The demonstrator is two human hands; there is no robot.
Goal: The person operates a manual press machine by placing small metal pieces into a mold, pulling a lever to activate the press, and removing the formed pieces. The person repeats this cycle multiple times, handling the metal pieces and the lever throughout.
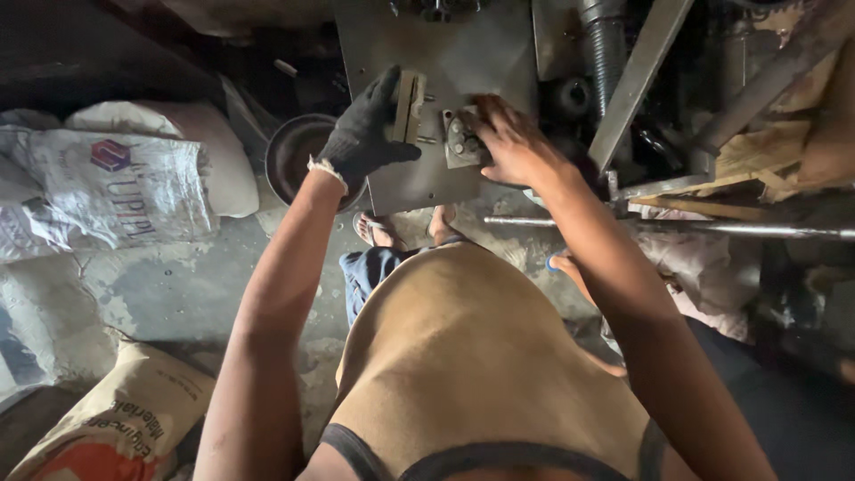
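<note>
My left hand [361, 134], in a dark knitted glove, grips a flat pale block [409, 107] standing on edge on a grey metal machine plate [472, 53]. My bare right hand [508, 142] rests with its fingers on a small square metal fitting with round holes [461, 140], just right of the block. Both hands are close together over the plate's lower part. Part of the fitting is hidden under my right fingers.
A dark round metal bowl [289, 156] sits left of the plate. Filled white sacks [107, 178] lie at the left and a tan sack [116, 419] at lower left. A ribbed hose [606, 53], angled steel bars [637, 85] and a horizontal rod [712, 228] crowd the right.
</note>
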